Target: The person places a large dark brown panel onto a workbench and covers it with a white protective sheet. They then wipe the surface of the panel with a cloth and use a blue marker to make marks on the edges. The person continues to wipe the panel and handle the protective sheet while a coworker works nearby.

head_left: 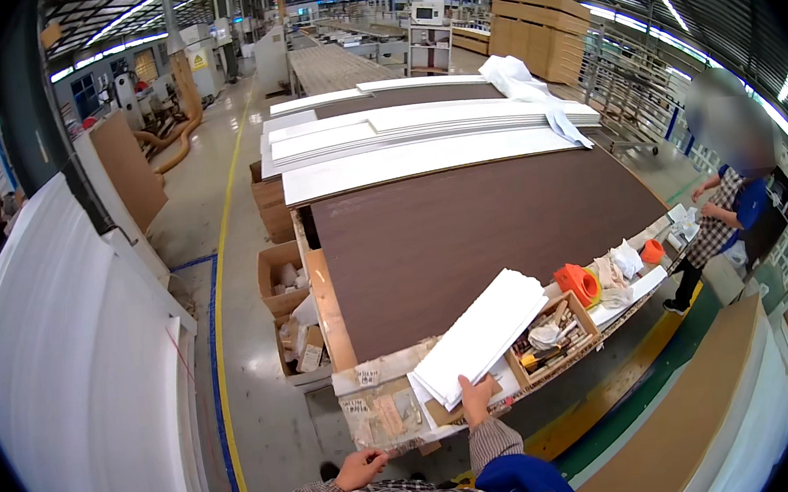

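Observation:
A small stack of narrow white boards (483, 332) lies aslant on the near edge of the worktable, its far end over the brown panel (478, 228). My right hand (476, 399) grips the near end of the stack, the thumb side showing and the other fingers partly hidden. Just in front of the table's near left corner, my left hand (360, 468) hangs with its fingers curled together and nothing visible in them. Right of the boards sits a wooden box (555, 337) of hand tools.
Orange tape rolls (578, 283) and crumpled cloths (616, 267) line the near ledge. Long white boards (424, 162) cover the table's far part. Cardboard boxes (280, 276) stand along its left side. Tall white panels (74, 372) rise at left; a co-worker (732, 213) stands at right.

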{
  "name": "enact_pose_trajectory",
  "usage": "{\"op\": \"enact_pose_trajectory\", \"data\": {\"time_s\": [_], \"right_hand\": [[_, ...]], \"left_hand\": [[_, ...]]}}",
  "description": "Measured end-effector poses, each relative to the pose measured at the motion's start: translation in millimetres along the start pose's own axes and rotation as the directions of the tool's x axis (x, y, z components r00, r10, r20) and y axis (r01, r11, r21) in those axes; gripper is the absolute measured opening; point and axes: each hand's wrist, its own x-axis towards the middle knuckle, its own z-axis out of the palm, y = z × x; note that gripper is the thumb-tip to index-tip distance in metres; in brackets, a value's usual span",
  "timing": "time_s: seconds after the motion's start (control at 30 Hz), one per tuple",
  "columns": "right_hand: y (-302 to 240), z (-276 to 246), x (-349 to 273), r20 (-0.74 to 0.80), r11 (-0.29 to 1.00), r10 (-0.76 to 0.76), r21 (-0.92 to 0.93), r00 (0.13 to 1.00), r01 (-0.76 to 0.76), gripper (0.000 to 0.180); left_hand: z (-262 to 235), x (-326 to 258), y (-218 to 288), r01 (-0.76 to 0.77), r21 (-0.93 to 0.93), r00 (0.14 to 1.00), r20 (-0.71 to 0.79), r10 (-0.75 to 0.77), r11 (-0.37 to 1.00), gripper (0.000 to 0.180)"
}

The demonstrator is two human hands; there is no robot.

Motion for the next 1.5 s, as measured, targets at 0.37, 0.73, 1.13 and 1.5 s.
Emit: {"op": "enact_pose_trajectory", "data": {"time_s": [0.37, 0.73, 1.13, 1.5], "right_hand": [[-79.9, 52.2, -93.0, 0.124, 0.903, 0.144, 0.39, 0.982, -0.182, 0.04], [-76.9, 109.7, -130.6, 0.157, 0.938, 0.325, 0.072, 0.932, -0.339, 0.032], [-59.4, 193.6, -117.1, 0.169, 0.931, 0.357, 0.022, 0.919, -0.365, 0.031], [-59.4, 256.6, -90.8, 0.029, 0.329, 0.865, 0.721, 0.501, -0.61, 0.043]], "left_hand": [[-76.2, 167.8, 134.2, -0.026, 0.099, 0.843, 0.536, -0.031, 0.995, 0.071], [-220.1, 261.0, 204.8, -0.306, -0.123, 0.94, 0.121, 0.32, 0.944, 0.045], [-431.4, 521.7, 343.9, -0.33, 0.005, 0.883, -0.351, 0.311, 0.944, 0.057], [-487.1, 672.9, 328.6, -0.22, 0.16, 0.334, -0.914, 0.228, 0.962, 0.061]]}}
